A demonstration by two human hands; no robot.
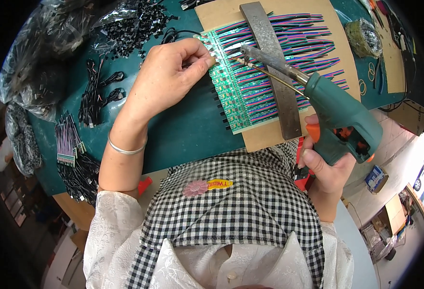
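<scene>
My right hand is wrapped round the handle of a green soldering gun with an orange trigger. The gun's metal tip and the thin tube beside it reach the left part of a green circuit board panel. At the panel's left edge my left hand is closed, thumb and forefinger pinched together; what they hold is mostly hidden. Rows of striped coloured wires run rightward from the panel. Across these wires lies a grey metal bar.
Brown cardboard lies under the panel on the green table. To the left are small black connectors, bundled black cables, wired strips and plastic bags. A roll of wrapped material stands at the far right.
</scene>
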